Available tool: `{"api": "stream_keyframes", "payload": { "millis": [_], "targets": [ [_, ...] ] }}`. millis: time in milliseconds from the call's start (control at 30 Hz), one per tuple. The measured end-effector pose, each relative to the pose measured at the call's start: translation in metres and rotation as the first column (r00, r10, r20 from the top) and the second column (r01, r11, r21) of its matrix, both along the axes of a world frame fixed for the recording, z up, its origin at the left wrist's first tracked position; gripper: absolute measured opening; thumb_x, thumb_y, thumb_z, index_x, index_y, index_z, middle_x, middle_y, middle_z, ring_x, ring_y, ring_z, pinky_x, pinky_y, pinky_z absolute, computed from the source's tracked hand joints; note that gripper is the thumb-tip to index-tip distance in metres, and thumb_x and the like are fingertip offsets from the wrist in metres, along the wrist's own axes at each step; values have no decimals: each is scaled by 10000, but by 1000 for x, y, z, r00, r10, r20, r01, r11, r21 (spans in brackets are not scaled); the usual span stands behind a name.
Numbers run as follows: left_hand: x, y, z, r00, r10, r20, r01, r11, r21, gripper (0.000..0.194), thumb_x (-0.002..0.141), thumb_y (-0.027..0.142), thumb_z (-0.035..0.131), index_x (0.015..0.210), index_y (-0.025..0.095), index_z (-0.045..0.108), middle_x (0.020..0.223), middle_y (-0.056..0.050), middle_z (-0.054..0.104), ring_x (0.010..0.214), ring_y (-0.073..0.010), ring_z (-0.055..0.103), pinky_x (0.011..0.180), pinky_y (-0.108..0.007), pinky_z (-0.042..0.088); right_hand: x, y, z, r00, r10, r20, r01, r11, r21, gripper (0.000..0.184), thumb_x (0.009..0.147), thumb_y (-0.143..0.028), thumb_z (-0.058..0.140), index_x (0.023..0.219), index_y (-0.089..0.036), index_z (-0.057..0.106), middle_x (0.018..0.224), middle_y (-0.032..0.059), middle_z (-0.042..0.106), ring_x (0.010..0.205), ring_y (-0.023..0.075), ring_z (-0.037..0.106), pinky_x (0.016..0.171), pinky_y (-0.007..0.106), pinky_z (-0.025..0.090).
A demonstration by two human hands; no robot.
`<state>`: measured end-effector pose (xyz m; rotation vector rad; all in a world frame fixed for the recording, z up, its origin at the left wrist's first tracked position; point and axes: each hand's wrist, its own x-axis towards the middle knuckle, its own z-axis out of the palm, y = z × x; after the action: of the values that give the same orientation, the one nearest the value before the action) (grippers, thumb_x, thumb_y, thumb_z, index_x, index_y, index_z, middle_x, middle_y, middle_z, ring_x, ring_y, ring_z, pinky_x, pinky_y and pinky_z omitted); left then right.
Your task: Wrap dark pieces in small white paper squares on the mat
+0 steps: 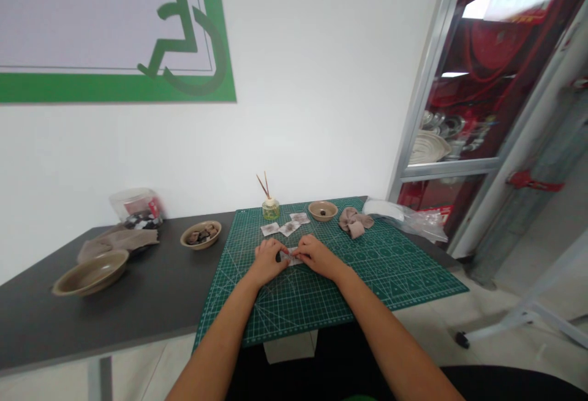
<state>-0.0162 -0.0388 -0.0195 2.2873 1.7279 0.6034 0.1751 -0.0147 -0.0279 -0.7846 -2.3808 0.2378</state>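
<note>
Low over the green cutting mat (376, 272), both hands are closed at a small whitish square with a dark print (291, 257). My left hand (269, 261) pinches its left side, and a small dark spot shows by the fingers. At the right side of the square, my right hand (319, 257) has thumb and fingertips pressed together on it. Whether the square is paper or cloth I cannot tell, as the fingers hide part of it. Just beyond the hands lie several similar printed squares (289, 228).
Behind the squares stand a reed diffuser (271, 209) and a bowl (323, 210) with a dark piece inside. A crumpled brown cloth (356, 222) and a plastic bag (408, 217) lie right. Leftward are a bowl of brown pieces (201, 235), a larger bowl (92, 272) and a clear tub (135, 205).
</note>
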Motion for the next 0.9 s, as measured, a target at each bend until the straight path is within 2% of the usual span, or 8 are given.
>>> {"api": "stream_keyframes", "payload": {
  "millis": [233, 433, 633, 800, 900],
  "targets": [
    [1, -2, 2, 1000, 0, 0, 0, 1000, -7, 185, 753, 264, 565, 927, 240, 624, 1044, -19, 568, 1048, -219, 451, 879, -364, 315, 3, -3, 4, 998, -56, -30, 55, 998, -27, 190, 780, -53, 585, 860, -182, 698, 786, 38, 559, 831, 171, 497, 769, 309, 411],
    [1, -1, 2, 1000, -1, -2, 1, 1000, -2, 179, 754, 275, 564, 919, 244, 625, 1037, -18, 567, 1039, -221, 452, 866, -366, 320, -2, -4, 4, 1000, 22, -21, -22, 999, -30, 188, 795, -60, 569, 890, -183, 676, 835, 46, 578, 864, 175, 504, 796, 315, 416],
    [0, -1, 1, 1000, -1, 3, 1, 1000, -7, 184, 741, 253, 573, 918, 243, 622, 1040, -15, 563, 1045, -218, 452, 872, -365, 315, 4, -6, 8, 997, -59, -53, 55, 995, -80, 158, 769, -43, 581, 823, -178, 643, 797, 27, 601, 832, 168, 508, 779, 308, 408],
    [0, -2, 2, 1000, -5, -2, 5, 1000, -1, 181, 745, 262, 574, 915, 234, 630, 1031, -22, 563, 1045, -228, 455, 869, -372, 317, -1, -7, 9, 998, 1, -59, -6, 996, -93, 143, 761, -60, 605, 834, -179, 638, 802, 21, 605, 833, 164, 514, 769, 295, 406],
    [0, -2, 1, 1000, -10, 3, 10, 1000, 3, 183, 749, 262, 572, 921, 237, 627, 1044, -19, 564, 1049, -226, 452, 874, -370, 316, 2, -5, 8, 996, -28, -81, 19, 994, -109, 142, 753, -50, 602, 803, -179, 636, 770, 13, 591, 807, 159, 510, 749, 287, 404]
  ]
}}
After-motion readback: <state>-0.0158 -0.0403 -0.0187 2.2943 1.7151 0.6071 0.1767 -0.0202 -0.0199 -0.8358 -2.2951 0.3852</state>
